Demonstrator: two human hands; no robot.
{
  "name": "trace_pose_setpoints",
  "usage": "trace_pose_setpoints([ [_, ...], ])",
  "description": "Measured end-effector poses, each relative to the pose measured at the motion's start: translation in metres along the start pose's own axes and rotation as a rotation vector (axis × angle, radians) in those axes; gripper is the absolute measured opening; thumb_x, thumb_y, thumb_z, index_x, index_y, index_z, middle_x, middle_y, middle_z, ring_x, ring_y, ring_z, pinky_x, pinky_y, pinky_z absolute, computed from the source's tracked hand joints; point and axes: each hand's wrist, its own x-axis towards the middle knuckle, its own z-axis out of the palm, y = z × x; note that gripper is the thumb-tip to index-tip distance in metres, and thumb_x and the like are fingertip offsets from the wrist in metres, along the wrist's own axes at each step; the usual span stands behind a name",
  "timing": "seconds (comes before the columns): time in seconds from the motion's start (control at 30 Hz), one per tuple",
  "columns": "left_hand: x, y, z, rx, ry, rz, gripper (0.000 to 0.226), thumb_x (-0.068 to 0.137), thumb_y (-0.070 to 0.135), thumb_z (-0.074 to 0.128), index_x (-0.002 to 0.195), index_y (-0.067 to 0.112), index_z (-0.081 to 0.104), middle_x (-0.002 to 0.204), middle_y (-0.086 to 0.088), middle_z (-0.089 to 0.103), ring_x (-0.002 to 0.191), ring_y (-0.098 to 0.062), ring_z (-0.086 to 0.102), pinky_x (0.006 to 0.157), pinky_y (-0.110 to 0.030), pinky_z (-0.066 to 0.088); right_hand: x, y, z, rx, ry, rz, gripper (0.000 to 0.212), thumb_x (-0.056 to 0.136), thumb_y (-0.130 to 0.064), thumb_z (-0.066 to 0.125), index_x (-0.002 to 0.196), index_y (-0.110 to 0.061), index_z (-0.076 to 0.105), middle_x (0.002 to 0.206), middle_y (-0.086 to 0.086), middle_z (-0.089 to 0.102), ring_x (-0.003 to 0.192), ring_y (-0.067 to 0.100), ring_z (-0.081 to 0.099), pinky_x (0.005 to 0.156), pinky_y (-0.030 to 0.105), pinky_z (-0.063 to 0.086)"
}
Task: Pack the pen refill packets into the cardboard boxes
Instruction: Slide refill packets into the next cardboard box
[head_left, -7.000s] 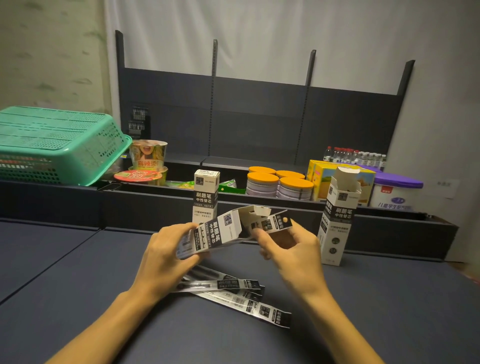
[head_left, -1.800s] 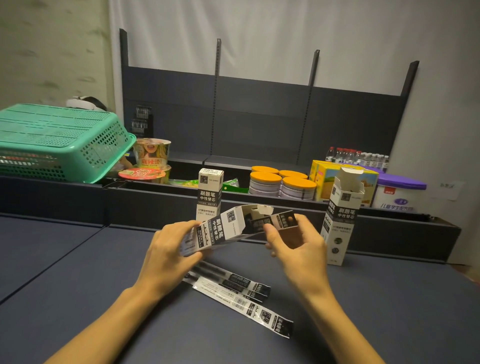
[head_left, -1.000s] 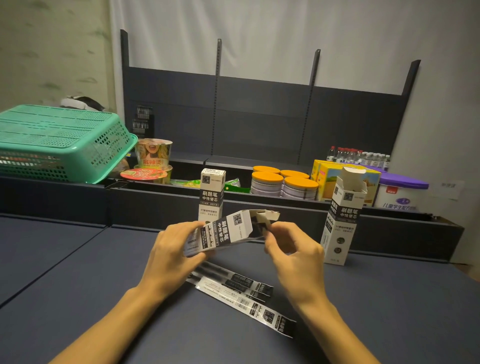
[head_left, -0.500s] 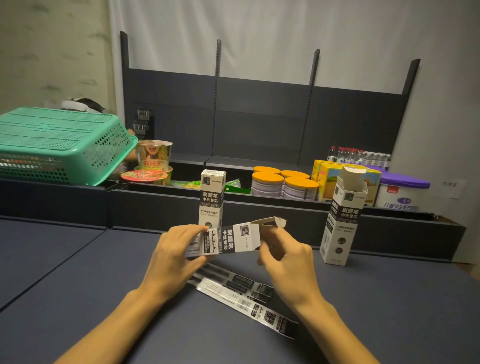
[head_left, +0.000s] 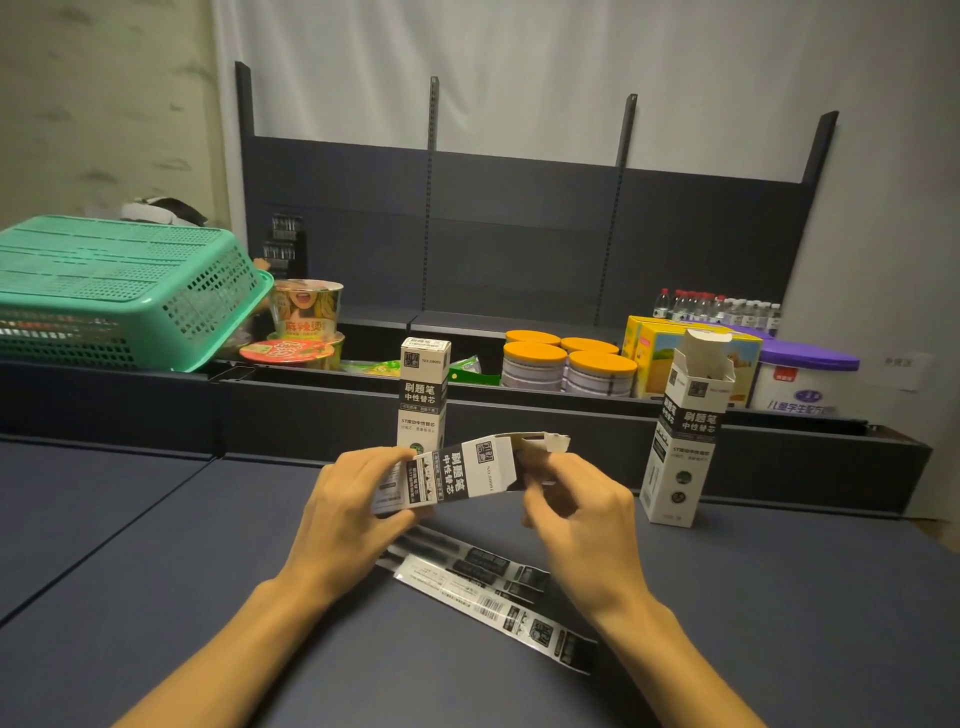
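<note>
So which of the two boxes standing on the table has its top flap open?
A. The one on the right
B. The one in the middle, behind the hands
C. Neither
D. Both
A. The right box has its flap raised with the mouth showing, while the middle box has a flat, closed top.

Shop: shelving (head_left: 519, 228), stocked groceries (head_left: 566, 364)

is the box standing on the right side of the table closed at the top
No, the right standing box has its top flap raised and its mouth open, unlike the closed box standing behind the hands.
</note>
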Motion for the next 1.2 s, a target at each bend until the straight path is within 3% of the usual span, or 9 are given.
trace_pose_setpoints([
  [0.23,0.001,0.002,-0.001,0.010,0.002,0.004,0.069,0.060,0.017,0.089,0.120,0.020,0.056,0.112,-0.002,0.064,0.101,-0.015,0.054,0.084,-0.025,0.037,0.000,-0.003,-0.002,-0.021,0.036,0.008,0.026,0.085,-0.001,0.069,0.103,-0.019,0.070,0.084,-0.010,0.066,0.070,0.009,0.064,0.061,0.021,0.052],
  [0.47,0.000,-0.001,-0.002,0.059,-0.007,0.040,0.072,0.057,0.012,0.090,0.120,0.018,0.056,0.113,-0.005,0.063,0.104,-0.016,0.051,0.086,-0.026,0.037,0.000,-0.004,-0.003,0.023,-0.077,0.109,0.026,0.088,-0.006,0.067,0.104,-0.026,0.072,0.080,-0.030,0.064,0.072,0.002,0.066,0.060,0.008,0.046],
  [0.6,0.001,0.000,-0.001,0.033,0.023,0.005,0.068,0.060,0.014,0.089,0.119,0.020,0.055,0.112,-0.002,0.063,0.102,-0.014,0.050,0.085,-0.027,0.037,0.005,-0.004,-0.010,0.025,0.053,0.045,0.022,0.084,-0.002,0.069,0.094,-0.022,0.070,0.081,-0.011,0.066,0.066,0.010,0.066,0.058,0.020,0.051],
  [0.7,0.001,0.001,-0.003,0.003,0.063,-0.020,0.059,0.065,0.023,0.081,0.118,0.022,0.054,0.110,0.001,0.062,0.099,-0.012,0.049,0.082,-0.028,0.037,0.010,0.000,-0.023,0.052,0.075,0.159,0.017,0.085,-0.009,0.071,0.086,-0.026,0.067,0.076,-0.008,0.068,0.065,0.013,0.066,0.059,0.025,0.055],
  [0.87,0.002,0.001,-0.004,-0.019,0.077,-0.056,0.058,0.065,0.027,0.078,0.118,0.019,0.055,0.111,-0.001,0.063,0.101,-0.013,0.050,0.085,-0.031,0.038,0.013,0.015,-0.034,-0.195,-0.277,0.389,0.007,0.084,-0.026,0.072,0.080,-0.031,0.071,0.076,-0.013,0.069,0.073,0.000,0.062,0.066,0.013,0.048],
  [0.9,0.002,0.002,-0.004,-0.022,0.078,-0.052,0.058,0.065,0.028,0.075,0.118,0.020,0.054,0.111,-0.002,0.063,0.101,-0.013,0.050,0.084,-0.033,0.039,0.012,0.015,-0.032,-0.235,-0.331,0.419,0.002,0.085,-0.030,0.071,0.085,-0.030,0.072,0.079,-0.012,0.070,0.076,0.000,0.062,0.070,0.016,0.049],
  [1.03,0.003,0.003,-0.003,-0.038,0.061,-0.056,0.060,0.065,0.024,0.081,0.119,0.015,0.056,0.111,-0.007,0.064,0.101,-0.012,0.049,0.085,-0.030,0.037,0.002,0.015,-0.018,-0.390,-0.629,0.492,0.038,0.086,-0.050,0.063,0.112,-0.024,0.069,0.103,-0.004,0.068,0.097,0.011,0.062,0.086,0.026,0.049],
  [1.1,0.003,0.005,-0.004,-0.039,0.059,-0.067,0.061,0.065,0.025,0.084,0.119,0.012,0.057,0.111,-0.008,0.064,0.100,-0.010,0.048,0.085,-0.026,0.035,-0.002,0.013,-0.013,-0.426,-0.732,0.474,0.040,0.084,-0.053,0.064,0.108,-0.022,0.070,0.109,-0.002,0.067,0.104,0.017,0.062,0.089,0.034,0.052],
  [1.2,0.003,0.008,-0.006,-0.041,0.056,-0.074,0.058,0.066,0.036,0.073,0.118,0.014,0.057,0.111,-0.005,0.063,0.099,-0.008,0.049,0.083,-0.025,0.036,-0.004,0.012,-0.010,-0.429,-0.745,0.452,0.031,0.082,-0.047,0.070,0.099,-0.021,0.072,0.108,-0.001,0.064,0.103,0.017,0.061,0.087,0.037,0.053],
])
